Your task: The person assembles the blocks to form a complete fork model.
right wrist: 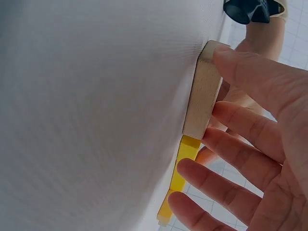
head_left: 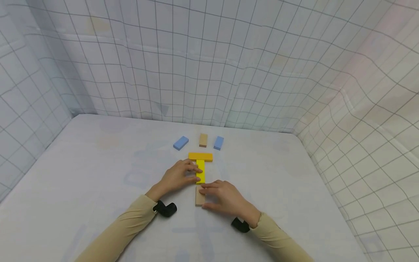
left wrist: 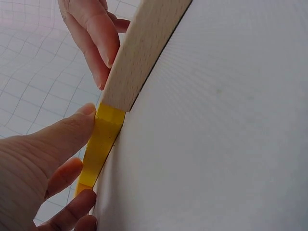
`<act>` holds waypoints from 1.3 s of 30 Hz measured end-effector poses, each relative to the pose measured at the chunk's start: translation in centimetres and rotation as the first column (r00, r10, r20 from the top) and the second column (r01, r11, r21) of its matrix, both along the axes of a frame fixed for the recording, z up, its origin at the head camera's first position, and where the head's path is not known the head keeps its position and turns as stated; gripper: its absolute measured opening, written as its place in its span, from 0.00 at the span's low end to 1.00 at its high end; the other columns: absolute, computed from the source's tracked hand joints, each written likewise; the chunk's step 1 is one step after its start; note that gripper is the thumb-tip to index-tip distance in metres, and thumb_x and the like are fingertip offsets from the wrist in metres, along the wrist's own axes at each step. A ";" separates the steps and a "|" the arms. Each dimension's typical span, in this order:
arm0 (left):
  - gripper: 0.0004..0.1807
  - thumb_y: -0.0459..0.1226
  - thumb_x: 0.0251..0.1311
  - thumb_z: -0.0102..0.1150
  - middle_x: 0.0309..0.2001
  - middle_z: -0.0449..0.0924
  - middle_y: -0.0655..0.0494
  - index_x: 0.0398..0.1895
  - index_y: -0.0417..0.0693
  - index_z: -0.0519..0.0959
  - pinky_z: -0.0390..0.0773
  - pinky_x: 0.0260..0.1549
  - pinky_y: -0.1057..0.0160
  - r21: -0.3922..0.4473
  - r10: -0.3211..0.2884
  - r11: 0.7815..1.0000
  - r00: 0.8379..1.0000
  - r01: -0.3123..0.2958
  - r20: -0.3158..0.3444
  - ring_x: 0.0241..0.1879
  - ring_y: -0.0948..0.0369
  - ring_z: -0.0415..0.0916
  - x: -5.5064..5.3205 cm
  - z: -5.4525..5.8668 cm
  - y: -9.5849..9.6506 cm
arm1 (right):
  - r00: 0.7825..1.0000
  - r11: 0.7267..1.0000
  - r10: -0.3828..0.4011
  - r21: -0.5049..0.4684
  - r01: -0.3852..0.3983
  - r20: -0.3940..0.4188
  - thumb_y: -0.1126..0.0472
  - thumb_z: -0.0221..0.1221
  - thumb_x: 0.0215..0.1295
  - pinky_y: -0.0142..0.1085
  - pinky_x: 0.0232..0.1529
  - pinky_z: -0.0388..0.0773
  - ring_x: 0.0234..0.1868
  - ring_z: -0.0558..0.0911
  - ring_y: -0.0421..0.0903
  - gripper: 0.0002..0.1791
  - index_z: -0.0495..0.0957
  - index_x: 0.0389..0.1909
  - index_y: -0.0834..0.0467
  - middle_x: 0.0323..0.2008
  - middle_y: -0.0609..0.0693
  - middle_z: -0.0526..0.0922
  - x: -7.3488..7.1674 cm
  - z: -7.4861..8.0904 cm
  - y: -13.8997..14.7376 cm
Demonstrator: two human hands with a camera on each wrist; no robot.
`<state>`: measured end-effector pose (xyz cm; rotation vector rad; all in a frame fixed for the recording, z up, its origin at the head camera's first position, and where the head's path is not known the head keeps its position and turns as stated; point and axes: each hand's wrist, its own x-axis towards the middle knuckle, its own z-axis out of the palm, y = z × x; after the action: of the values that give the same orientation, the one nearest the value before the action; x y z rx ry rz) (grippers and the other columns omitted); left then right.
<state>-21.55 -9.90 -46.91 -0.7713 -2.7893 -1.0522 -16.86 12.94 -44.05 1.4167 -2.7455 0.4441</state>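
Observation:
My left hand (head_left: pixel 178 174) rests its fingertips and thumb on a bright yellow block (head_left: pixel 200 174), reaching over it from the left. My right hand (head_left: pixel 226 196) touches a plain wooden block (head_left: pixel 199 198) from the right, its thumb at the near end and its other fingers extended toward the far end. Both blocks lie flat in one line, end to end; in the left wrist view the wooden block (left wrist: pixel 137 53) appears to meet the yellow one (left wrist: pixel 101 139). An orange-yellow block (head_left: pixel 200 157) lies crosswise at the yellow block's far end, making a T shape.
Beyond the T lie a blue block (head_left: pixel 181 143) on the left, a small wooden block (head_left: pixel 203 140) in the middle and another blue block (head_left: pixel 218 143) on the right. Grid-patterned cloth (head_left: pixel 196 65) walls the white table (head_left: pixel 278 174) at the back and sides.

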 end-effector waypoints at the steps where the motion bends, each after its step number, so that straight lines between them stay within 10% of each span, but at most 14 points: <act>1: 0.16 0.47 0.54 0.68 0.47 0.76 0.59 0.45 0.55 0.85 0.72 0.44 0.53 -0.001 0.001 1.000 1.000 -0.001 0.002 0.49 0.55 0.70 0.0 0.0 0.0 | 1.000 1.000 -0.001 -0.002 0.001 -0.001 0.46 0.65 0.58 0.39 0.52 0.71 0.52 0.76 0.43 0.24 0.80 0.54 0.52 0.57 0.45 0.77 0.0 0.0 0.0; 39: 0.16 0.47 0.53 0.68 0.47 0.76 0.59 0.46 0.54 0.85 0.72 0.45 0.54 0.007 0.003 1.000 1.000 -0.003 0.003 0.49 0.56 0.70 0.0 -0.1 0.1 | 0.996 0.998 -0.061 0.012 0.062 -0.064 0.45 0.64 0.58 0.40 0.48 0.74 0.52 0.77 0.44 0.23 0.82 0.53 0.51 0.56 0.45 0.77 0.0 -0.3 -0.3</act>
<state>-21.51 -9.84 -47.00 -0.7647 -2.7869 -1.0634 -16.85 12.64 -44.39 1.3208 -2.7377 0.3718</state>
